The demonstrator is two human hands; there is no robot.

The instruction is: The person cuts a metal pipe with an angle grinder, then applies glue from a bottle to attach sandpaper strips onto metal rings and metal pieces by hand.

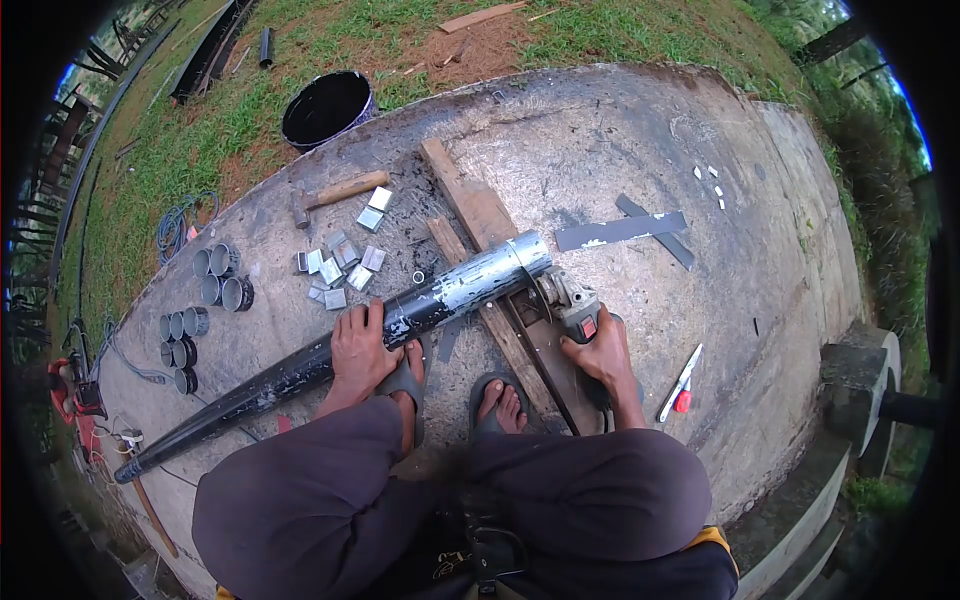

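Right hand (603, 362) wrapped round the angle grinder (580, 318), I have its disc (538, 292) at the pipe's silvery end, ahead and left of that hand; whether it spins, I can't tell. Across the black part of the pipe (435, 302), my left hand (362, 348) holds on from the near side. With only that grip, the pipe could roll on the plank (470, 200) and pinch the disc, kicking the grinder toward my sandalled foot (500, 402), between and nearer me than both hands.

apparently no readable text anywhere
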